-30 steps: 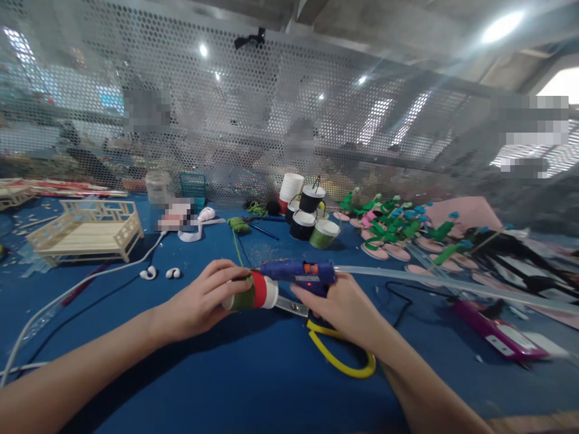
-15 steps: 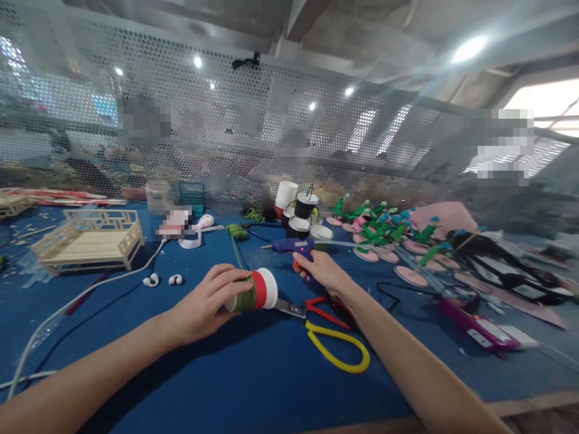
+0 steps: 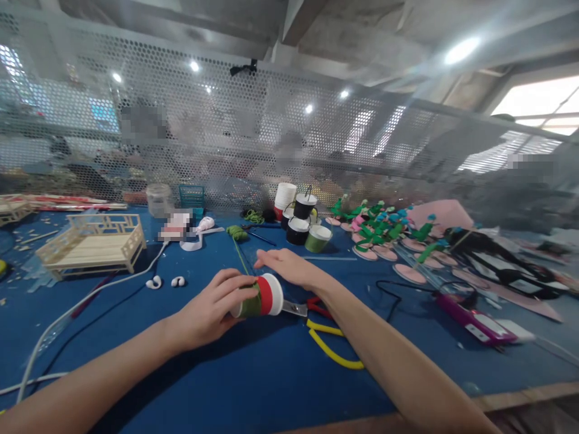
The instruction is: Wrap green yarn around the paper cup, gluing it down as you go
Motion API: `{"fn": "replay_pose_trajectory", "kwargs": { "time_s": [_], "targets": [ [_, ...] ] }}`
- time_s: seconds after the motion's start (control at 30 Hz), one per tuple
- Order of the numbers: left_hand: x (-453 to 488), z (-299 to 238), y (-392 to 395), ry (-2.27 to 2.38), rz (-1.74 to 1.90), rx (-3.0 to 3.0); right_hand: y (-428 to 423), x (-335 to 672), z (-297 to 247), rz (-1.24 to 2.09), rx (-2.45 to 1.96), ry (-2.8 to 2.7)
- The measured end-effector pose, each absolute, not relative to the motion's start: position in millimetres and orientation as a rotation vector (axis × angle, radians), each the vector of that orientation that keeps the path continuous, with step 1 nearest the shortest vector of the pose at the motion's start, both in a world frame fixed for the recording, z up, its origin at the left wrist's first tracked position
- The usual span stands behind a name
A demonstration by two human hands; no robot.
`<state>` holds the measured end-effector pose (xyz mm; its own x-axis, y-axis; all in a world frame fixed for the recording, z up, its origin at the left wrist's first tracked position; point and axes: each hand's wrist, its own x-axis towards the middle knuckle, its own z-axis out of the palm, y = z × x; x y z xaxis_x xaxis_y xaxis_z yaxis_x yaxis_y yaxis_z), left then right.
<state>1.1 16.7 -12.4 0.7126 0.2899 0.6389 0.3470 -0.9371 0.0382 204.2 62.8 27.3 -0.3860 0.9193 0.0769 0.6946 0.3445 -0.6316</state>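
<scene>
My left hand point(image 3: 219, 307) is wrapped round a small white paper cup point(image 3: 272, 294), which lies on its side with a red band near the rim and green yarn wound round its body. A strand of green yarn point(image 3: 239, 254) leads from the cup back to a small yarn bundle point(image 3: 237, 232). My right hand point(image 3: 289, 268) is just above and behind the cup's rim, its fingers pointing left. A translucent glue stick point(image 3: 332, 258) shows behind it; the glue gun and anything in that hand's grasp are hidden. Scissors point(image 3: 337, 358) with red and yellow handles lie partly under my right forearm.
Black, white and green cups point(image 3: 298, 230) stand at the back beside a white cup stack point(image 3: 286, 196). Green flowers on pink discs point(image 3: 409, 273) spread to the right, near a purple power strip point(image 3: 470, 322). A small wooden bed point(image 3: 93, 244) and white cable point(image 3: 85, 296) are left.
My right hand has moved left and turned over toward the cup. The blue glue gun is now out of sight, and the green cup behind it shows. The held cup has shifted slightly right.
</scene>
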Motion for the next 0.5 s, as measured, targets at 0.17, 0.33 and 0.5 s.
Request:
{"fn": "replay_pose_trajectory", "kwargs": {
  "time_s": [0.17,0.33,0.5],
  "targets": [
    [3,-10,14,-0.484,-1.026,-2.834,59,183,35,1.407,-1.204,-2.013],
    [3,-11,13,-0.536,-1.072,-2.872,52,190,34,1.373,-1.096,-1.686],
    [1,-13,11,-0.770,-1.137,-3.040,46,203,36,1.058,-1.057,-1.712]
  ]
}}
